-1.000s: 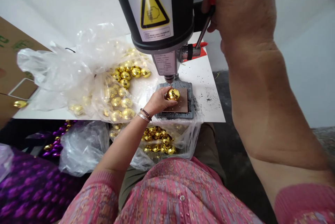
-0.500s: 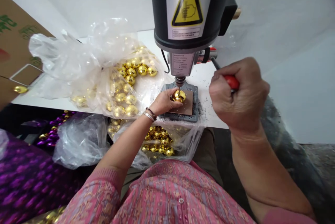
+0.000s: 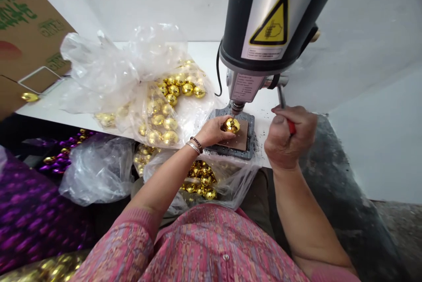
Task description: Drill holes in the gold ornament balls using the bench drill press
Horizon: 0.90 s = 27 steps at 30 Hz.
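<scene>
My left hand (image 3: 216, 131) grips a shiny gold ball (image 3: 231, 126) between thumb and fingers, on a brown board (image 3: 240, 139) that lies on the grey base (image 3: 251, 146) of a drill press (image 3: 245, 18). Right above the ball is the chuck (image 3: 237, 107); whether the bit touches the ball I cannot tell. My right hand (image 3: 288, 139) is closed around the red-tipped lever (image 3: 281, 95) at the press's right side. Left of the base, a clear plastic bag (image 3: 145, 97) holds several gold balls (image 3: 170, 124).
A second bag of gold balls (image 3: 206, 181) hangs below the front edge of the white table (image 3: 108, 126). At far left stand a cardboard box (image 3: 29, 31) and a loose gold ball (image 3: 29, 97). Purple shiny material (image 3: 36, 220) fills the lower left. Dark shavings lie around the base.
My right hand has moved down and inward with the lever, which now points more steeply downward. My left hand still holds the ball under the chuck. The whole view has shifted and tilted.
</scene>
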{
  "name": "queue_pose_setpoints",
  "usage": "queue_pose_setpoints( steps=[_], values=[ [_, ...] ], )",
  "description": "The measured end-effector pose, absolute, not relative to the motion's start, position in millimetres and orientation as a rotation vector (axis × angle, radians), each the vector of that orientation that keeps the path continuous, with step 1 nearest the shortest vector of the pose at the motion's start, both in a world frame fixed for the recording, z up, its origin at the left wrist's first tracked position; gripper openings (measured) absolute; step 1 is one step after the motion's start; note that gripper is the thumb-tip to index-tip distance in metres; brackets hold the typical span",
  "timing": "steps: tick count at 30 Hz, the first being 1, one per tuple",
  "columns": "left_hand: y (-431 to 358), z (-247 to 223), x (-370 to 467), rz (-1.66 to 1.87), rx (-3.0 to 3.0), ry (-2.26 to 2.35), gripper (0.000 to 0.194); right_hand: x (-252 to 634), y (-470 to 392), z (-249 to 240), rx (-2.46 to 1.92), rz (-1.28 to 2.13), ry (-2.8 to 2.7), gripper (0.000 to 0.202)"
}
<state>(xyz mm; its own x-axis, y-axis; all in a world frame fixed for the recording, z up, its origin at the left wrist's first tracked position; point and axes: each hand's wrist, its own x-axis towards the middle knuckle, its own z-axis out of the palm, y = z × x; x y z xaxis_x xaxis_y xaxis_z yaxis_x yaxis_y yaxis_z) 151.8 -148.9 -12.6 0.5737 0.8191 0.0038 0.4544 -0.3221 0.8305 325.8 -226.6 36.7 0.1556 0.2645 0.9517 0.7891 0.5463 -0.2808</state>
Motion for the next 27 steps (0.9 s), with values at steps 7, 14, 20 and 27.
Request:
queue_pose_setpoints(
  steps=[7,14,20,27],
  values=[
    [-154,-3,152,0.53,1.979,1.036,0.04,325,-216,16,-0.887,-0.419,-1.39,0.011],
    [-156,0,154,0.529,1.983,1.083,0.048,323,-224,104,-1.104,-0.252,-1.253,0.027],
    [-175,12,135,0.532,1.947,1.116,0.045,327,-214,152,-1.288,0.124,-1.176,0.031],
    [-193,33,55,0.169,2.072,1.005,0.069,326,-216,144,-1.249,0.142,-1.1,0.028]
  ],
)
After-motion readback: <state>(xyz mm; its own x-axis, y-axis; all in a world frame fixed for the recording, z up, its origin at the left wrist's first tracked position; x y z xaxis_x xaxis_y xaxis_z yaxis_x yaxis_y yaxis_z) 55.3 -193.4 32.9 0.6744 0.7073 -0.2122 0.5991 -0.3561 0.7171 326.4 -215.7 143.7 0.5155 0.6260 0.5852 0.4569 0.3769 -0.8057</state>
